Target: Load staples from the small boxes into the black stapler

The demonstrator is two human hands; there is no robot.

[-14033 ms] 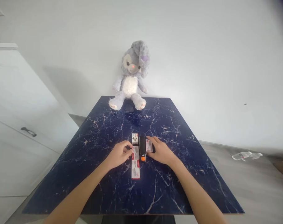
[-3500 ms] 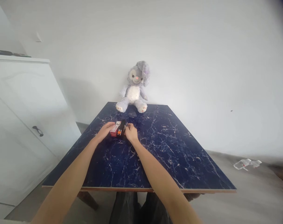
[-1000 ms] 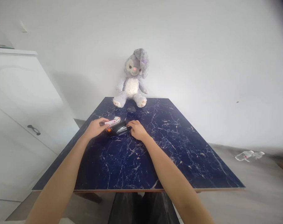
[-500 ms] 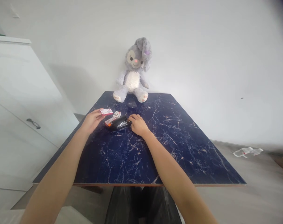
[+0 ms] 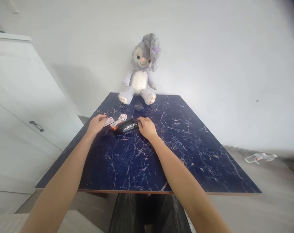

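My left hand [image 5: 96,125] is closed at the left end of a small flat white-and-pink box [image 5: 109,121], low at the table top. My right hand [image 5: 147,128] pinches the right end of a glossy black pouch-like item [image 5: 126,126], which lies on the table; its exact kind is unclear. An orange patch shows at its left end. Just behind it, between my hands, rest a red-and-white box [image 5: 115,123] and a smaller white box [image 5: 122,117] with dark and red print.
A grey plush rabbit [image 5: 140,81] sits at the far edge of the dark blue marbled table [image 5: 181,155], against the wall. A white cabinet [image 5: 13,113] stands to the left. On the floor at right lies a clear plastic bottle [image 5: 255,158].
My left hand has lowered the white-and-pink box from a raised position down to the table, beside the other boxes. My right hand stays at the black item. The view has shifted slightly.
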